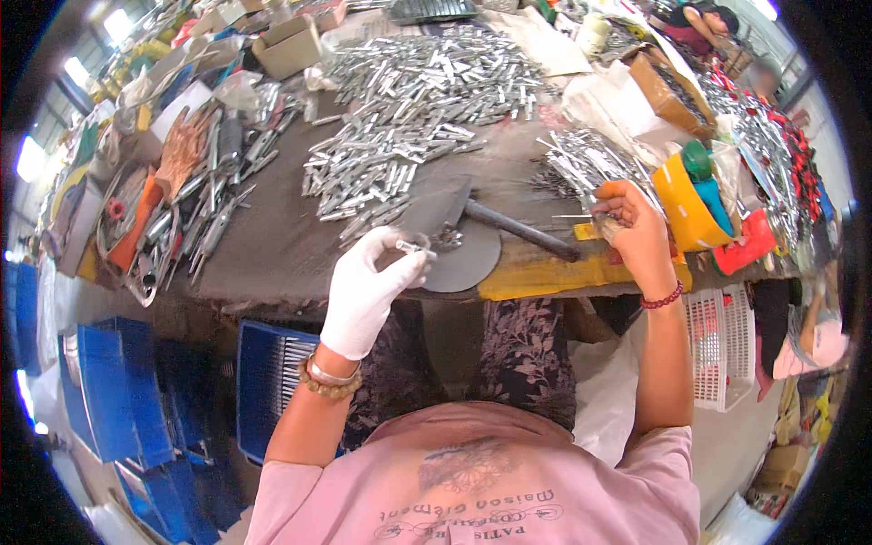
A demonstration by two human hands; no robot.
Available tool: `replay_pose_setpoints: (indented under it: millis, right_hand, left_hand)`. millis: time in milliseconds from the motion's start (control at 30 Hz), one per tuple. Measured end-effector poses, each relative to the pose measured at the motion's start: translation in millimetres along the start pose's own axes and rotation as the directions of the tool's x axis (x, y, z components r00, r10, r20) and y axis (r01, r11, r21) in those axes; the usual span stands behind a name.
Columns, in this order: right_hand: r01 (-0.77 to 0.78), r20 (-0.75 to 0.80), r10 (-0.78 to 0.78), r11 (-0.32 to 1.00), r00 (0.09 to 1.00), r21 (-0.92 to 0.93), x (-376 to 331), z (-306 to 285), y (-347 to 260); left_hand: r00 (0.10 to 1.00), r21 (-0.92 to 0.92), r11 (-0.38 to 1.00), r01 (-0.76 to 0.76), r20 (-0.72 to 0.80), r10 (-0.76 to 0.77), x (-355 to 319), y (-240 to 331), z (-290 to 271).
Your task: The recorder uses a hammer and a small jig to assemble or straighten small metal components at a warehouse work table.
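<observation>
My left hand (368, 286), in a white glove, pinches a small silver metal piece (409, 246) between thumb and forefinger. It is over the left edge of a grey round plate (468, 265) at the table's front. My bare right hand (633, 227) is curled by the right-hand pile, with a thin metal rod (572, 216) sticking out leftward from the fingers. Between my hands lies a hammer (522, 229), its head (457, 207) resting toward the plate. Beyond it spreads a big heap of short silver metal tubes (409, 118). Thin metal rods (581, 159) are piled just beyond my right hand.
Longer metal parts and an orange glove (184, 145) crowd the left side. A yellow container (686, 204) and a cardboard box (668, 95) stand at right. Below the table are a blue crate (254, 381) and a white basket (722, 350). Another person (699, 23) is at far right.
</observation>
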State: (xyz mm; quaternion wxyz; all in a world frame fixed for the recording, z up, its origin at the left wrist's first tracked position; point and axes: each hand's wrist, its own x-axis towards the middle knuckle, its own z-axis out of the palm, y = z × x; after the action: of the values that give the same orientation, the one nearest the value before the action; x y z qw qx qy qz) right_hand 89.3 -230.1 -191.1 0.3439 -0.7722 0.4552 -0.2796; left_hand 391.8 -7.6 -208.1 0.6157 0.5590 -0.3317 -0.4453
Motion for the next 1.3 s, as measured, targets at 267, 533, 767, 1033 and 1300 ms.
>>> replay_pose_setpoints:
  millis: [267,533,767,1033,1300]
  right_hand:
    - [0.159,-0.145,-0.258,0.861,0.955,-0.482,-9,-29,-50]
    - [0.136,-0.042,-0.157,0.94,0.987,-0.314,0,-27,-17]
    - [0.175,-0.129,-0.199,0.969,0.972,-0.174,-13,13,-9]
    - [0.675,0.115,-0.667,0.711,0.736,-0.197,-34,72,-73]
    - [0.664,0.187,-0.638,0.726,0.747,-0.178,-41,106,-74]
  left_hand:
    - [0.992,0.336,0.936,-0.107,-0.028,0.124,5,2,-8]
    - [0.941,0.647,0.71,-0.279,0.037,0.337,8,-8,0]
    - [0.867,0.731,0.521,-0.441,0.197,0.457,1,5,-9]
    - [0.846,0.822,0.356,-0.445,0.254,0.47,3,8,-4]
    - [0.848,0.808,0.376,-0.454,0.262,0.46,7,-1,-8]
